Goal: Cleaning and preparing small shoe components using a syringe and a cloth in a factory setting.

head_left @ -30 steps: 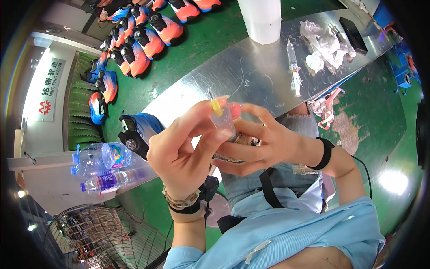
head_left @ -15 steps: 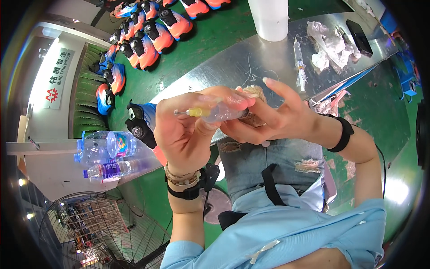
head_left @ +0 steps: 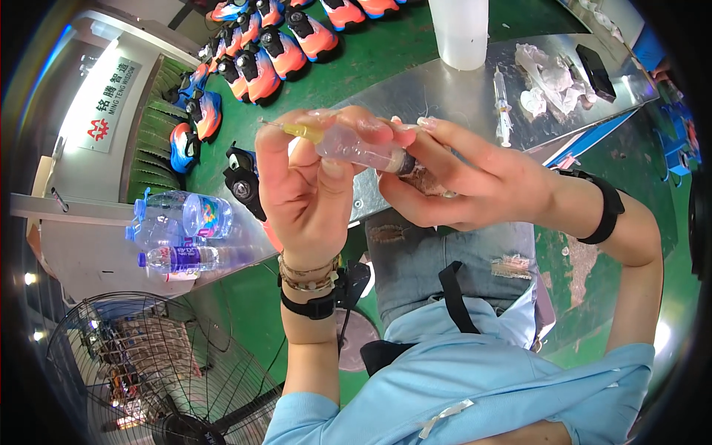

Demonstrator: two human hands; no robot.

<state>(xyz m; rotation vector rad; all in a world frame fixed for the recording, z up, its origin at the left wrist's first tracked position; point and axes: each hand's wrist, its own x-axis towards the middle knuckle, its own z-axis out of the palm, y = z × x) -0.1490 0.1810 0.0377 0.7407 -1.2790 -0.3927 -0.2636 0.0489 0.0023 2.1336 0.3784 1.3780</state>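
Observation:
A clear syringe (head_left: pixel 352 150) with a yellow needle hub (head_left: pixel 302 132) lies slantwise in my left hand (head_left: pixel 305 189), pinched between thumb and fingers. Its thin needle points to the left. At the barrel's right end shows a black rubber stopper (head_left: pixel 405 163). My right hand (head_left: pixel 475 174) is closed beside that end, its fingertips close to the stopper. Below the stopper, a brownish rough-looking piece (head_left: pixel 426 182) shows partly between the right fingers; they hide most of it, and I cannot tell its kind.
A second syringe (head_left: pixel 502 107) lies on the metal table (head_left: pixel 386 96), near crumpled white tissue (head_left: pixel 549 78) and a black box (head_left: pixel 595 72). A white cylindrical container (head_left: pixel 460 33) stands at its far edge. Orange-blue shoes (head_left: pixel 259 74) rest beyond, bottles (head_left: pixel 182 222) at left, a fan (head_left: pixel 163 371) lower left.
The syringe has tilted, its needle end now higher and its black stopper more exposed. My right hand has shifted rightward, its fingers curled in more. Less of the brownish piece shows.

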